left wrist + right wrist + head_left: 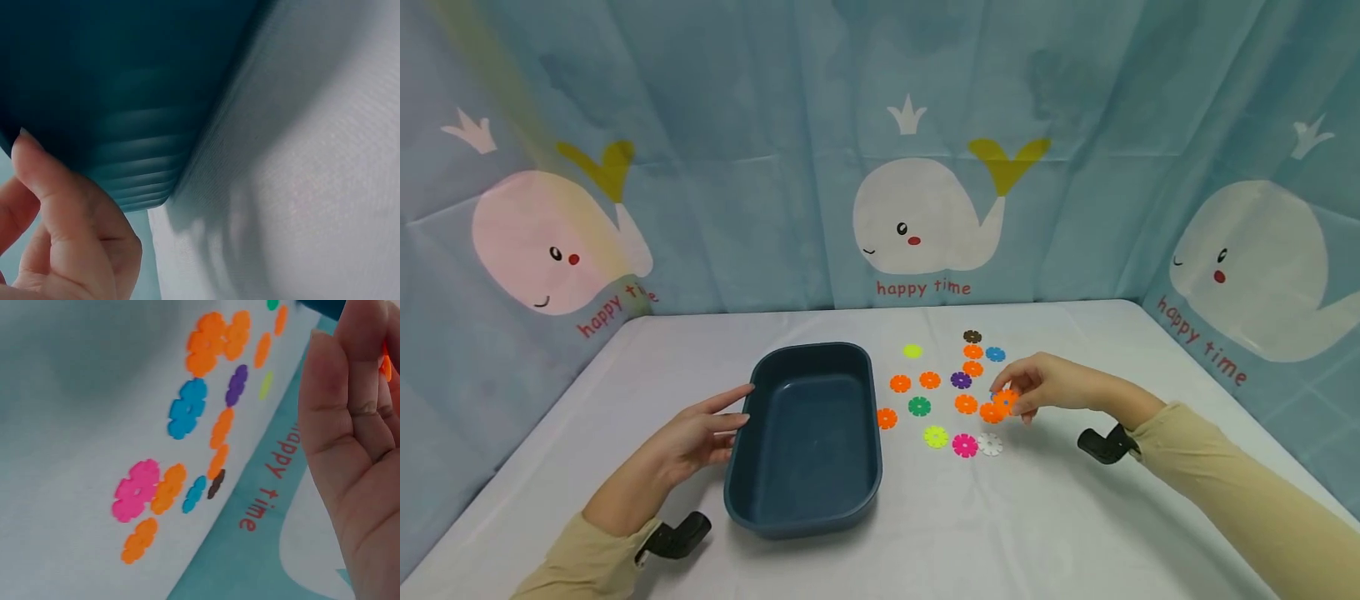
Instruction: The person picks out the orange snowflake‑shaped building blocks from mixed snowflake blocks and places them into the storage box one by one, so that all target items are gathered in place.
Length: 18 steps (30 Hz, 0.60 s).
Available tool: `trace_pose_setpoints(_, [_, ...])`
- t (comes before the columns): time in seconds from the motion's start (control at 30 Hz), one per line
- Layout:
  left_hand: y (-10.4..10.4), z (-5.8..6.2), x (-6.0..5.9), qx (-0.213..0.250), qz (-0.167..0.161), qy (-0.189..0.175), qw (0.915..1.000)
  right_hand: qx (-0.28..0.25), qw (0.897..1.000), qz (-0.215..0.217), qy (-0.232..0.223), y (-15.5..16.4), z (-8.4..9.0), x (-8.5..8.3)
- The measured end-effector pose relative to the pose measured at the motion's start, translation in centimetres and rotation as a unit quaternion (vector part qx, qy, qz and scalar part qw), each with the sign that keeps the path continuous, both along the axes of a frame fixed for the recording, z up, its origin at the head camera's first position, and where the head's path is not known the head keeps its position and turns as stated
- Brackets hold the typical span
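Observation:
My left hand (696, 437) is at the left side of a dark blue plastic bin (805, 517), its fingers touching the rim. In the left wrist view a fingertip (34, 156) rests against the bin's outer wall (144, 125). Over the right part of the scattered discs, my right hand (1051, 385) pinches an orange notched plastic disc (1006, 402) between thumb and fingers. Only a sliver of that orange disc (386, 365) shows in the right wrist view. Just below it in the head view lies another orange disc (991, 413), and a bit of blue peeks out beside the fingertips.
Notched discs lie loose right of the bin: several orange ones (930, 380), a purple (961, 380), a green (919, 407), a pink (965, 446), a white (990, 444), a brown (972, 337). A whale-print curtain (745, 208) stands behind the white-covered table (1000, 533).

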<state>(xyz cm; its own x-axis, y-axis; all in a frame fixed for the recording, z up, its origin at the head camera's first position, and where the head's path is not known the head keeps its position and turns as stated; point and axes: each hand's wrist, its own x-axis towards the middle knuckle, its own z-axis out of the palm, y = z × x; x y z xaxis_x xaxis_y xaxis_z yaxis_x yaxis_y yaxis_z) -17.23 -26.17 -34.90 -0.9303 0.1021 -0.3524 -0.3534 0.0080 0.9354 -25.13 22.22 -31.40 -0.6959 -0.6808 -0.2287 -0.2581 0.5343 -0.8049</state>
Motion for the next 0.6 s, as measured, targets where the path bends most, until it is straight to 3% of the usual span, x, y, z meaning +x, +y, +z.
trace_pose_setpoints(0.6, [0.1,0.3,0.0,0.01,0.003,-0.013,0.9999,-0.03,0.999,0.007,-0.032,-1.7,1.6,-0.7])
